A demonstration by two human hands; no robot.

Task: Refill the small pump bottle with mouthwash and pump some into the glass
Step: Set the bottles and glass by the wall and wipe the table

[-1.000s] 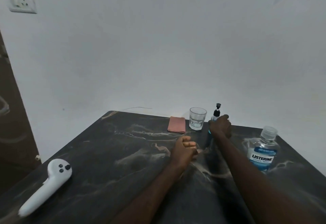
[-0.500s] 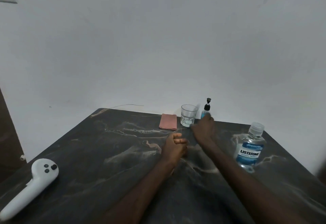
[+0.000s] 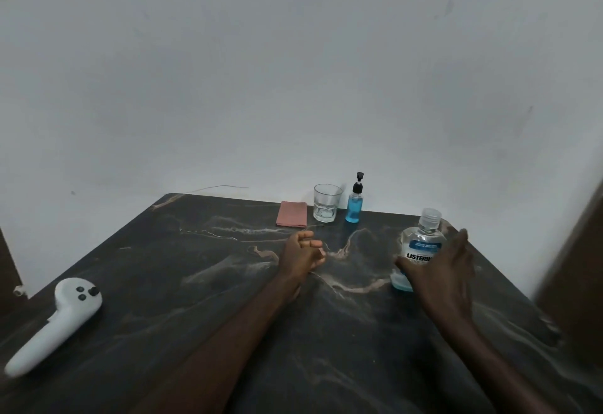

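Nearest you, at the left edge of the dark marbled tabletop point(image 3: 195, 283), lies a white handheld controller point(image 3: 54, 325), its button end pointing toward the far side.

Your left hand point(image 3: 301, 255) rests near the middle of the tabletop, fingers curled loosely into the palm and holding nothing; it touches none of the things around it.

Your right hand point(image 3: 439, 270) is spread, thumb on the near left side and fingers point(image 3: 461, 240) reaching up along the right side of the mouthwash bottle point(image 3: 421, 244). The hand is blurred, so you cannot tell whether it is already pressing the bottle or only cupped around it. The bottle stands upright close to the right edge, its clear cap on, with blue liquid visible low down at its base.

Along the far edge, three things stand in a row. The small pump bottle point(image 3: 354, 206) is upright, filled with blue liquid, black pump head on top. Just to its left stands the glass point(image 3: 326, 203), near it but apart; whether the glass holds any liquid is not clear. Left of the glass lies a folded pink cloth point(image 3: 292, 213), flat on the tabletop.
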